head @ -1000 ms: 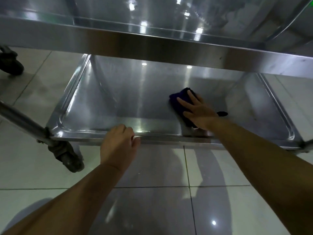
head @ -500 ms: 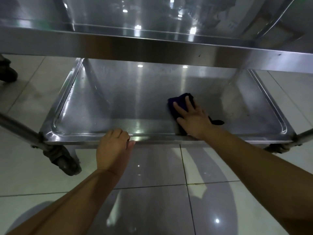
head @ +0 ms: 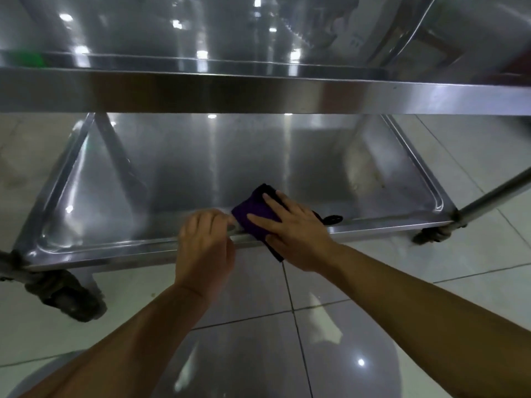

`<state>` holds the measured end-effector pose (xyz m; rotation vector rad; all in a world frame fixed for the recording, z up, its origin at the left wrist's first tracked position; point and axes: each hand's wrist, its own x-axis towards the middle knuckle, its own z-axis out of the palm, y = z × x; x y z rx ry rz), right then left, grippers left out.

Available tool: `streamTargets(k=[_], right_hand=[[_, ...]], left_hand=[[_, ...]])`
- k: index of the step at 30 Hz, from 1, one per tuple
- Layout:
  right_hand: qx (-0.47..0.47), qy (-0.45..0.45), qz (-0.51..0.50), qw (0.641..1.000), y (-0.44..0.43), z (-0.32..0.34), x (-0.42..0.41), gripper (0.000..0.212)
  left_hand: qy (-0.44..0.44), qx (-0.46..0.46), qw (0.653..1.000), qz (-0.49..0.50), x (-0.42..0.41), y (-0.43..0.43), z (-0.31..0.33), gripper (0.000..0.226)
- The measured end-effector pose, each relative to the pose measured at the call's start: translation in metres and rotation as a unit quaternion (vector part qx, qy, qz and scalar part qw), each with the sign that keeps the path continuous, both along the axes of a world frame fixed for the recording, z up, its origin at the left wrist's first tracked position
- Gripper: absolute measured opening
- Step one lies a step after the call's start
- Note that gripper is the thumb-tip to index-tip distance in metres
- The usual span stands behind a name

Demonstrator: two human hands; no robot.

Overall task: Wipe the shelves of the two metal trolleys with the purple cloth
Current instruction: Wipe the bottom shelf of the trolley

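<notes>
Head view: one purple cloth point(head: 253, 214) lies under flat, spread right hand point(head: 296, 234); left hand point(head: 205, 245) grips lower-shelf rim point(head: 115, 253).

The upper shelf point(head: 258, 93) spans the frame's top, the lower shelf point(head: 186, 173) beneath it at centre. On that shelf's near rim the cloth point(head: 253, 214) lies under the right hand point(head: 296, 231), the left hand point(head: 205, 242) just left, seemingly on the rim.

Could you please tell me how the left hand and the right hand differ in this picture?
The left hand curls its fingers over the front rim of the lower shelf, while the right hand lies flat, fingers straight. The left hand touches bare metal; the right hand presses the purple cloth. Both are at the shelf's front edge, close together.
</notes>
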<state>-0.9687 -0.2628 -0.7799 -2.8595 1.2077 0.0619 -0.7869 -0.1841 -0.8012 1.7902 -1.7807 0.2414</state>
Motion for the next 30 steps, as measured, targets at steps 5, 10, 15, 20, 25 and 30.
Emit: streamTargets(k=[5, 10, 15, 20, 25, 30], right_hand=[[0.0, -0.04, -0.11, 0.993, -0.011, -0.014, -0.085, 0.048], [-0.026, -0.066, -0.267, 0.961, -0.015, -0.018, -0.153, 0.063], [-0.047, -0.148, -0.347, 0.925, -0.012, -0.026, -0.149, 0.06], [-0.057, -0.138, -0.295, 0.944, 0.011, -0.028, -0.101, 0.046], [-0.034, -0.1, -0.211, 0.972, 0.03, -0.031, -0.029, 0.042], [-0.047, -0.099, -0.143, 0.984, 0.029, -0.03, -0.013, 0.041]], left_hand=[[-0.029, 0.043, 0.999, -0.011, -0.022, -0.021, -0.005, 0.024], [-0.05, 0.109, 0.993, 0.0, -0.043, -0.055, -0.011, 0.04], [-0.051, 0.104, 0.993, -0.012, -0.048, -0.065, -0.017, 0.039], [-0.059, 0.066, 0.996, -0.012, -0.043, -0.066, -0.021, 0.043], [-0.042, 0.059, 0.997, -0.013, -0.039, -0.063, -0.02, 0.046], [-0.008, 0.08, 0.997, -0.008, -0.031, -0.06, -0.015, 0.049]])
